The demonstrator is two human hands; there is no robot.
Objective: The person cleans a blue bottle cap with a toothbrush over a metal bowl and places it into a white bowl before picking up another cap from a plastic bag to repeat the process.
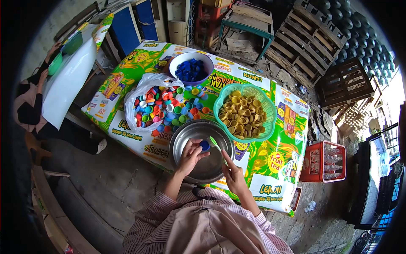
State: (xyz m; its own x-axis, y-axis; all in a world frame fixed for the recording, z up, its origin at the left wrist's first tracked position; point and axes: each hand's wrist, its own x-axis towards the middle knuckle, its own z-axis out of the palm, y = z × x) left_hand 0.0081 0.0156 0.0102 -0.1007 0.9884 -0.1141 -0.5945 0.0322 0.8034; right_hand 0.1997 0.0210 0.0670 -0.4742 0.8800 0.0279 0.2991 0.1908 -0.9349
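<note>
Over a metal basin (179,133) at the table's near side, my left hand (191,157) pinches a dark blue bottle cap (204,146). My right hand (234,174) grips a green and white toothbrush (218,148), its head raised close to the cap. Just beyond the basin, a white plastic bag (131,112) spills mixed coloured bottle caps (163,106) onto the tablecloth. Behind it, a white bowl (176,60) holds dark blue caps (192,71). To the right, a mint green plastic basket (220,103) is full of yellow-brown caps (243,114).
A printed plastic cloth (281,148) covers the table. Another person's hands (43,74) hold a green bowl (55,64) at a white table (69,76) on the left. A red bottle crate (313,163) stands right of the table; wooden pallets (302,40) lean behind.
</note>
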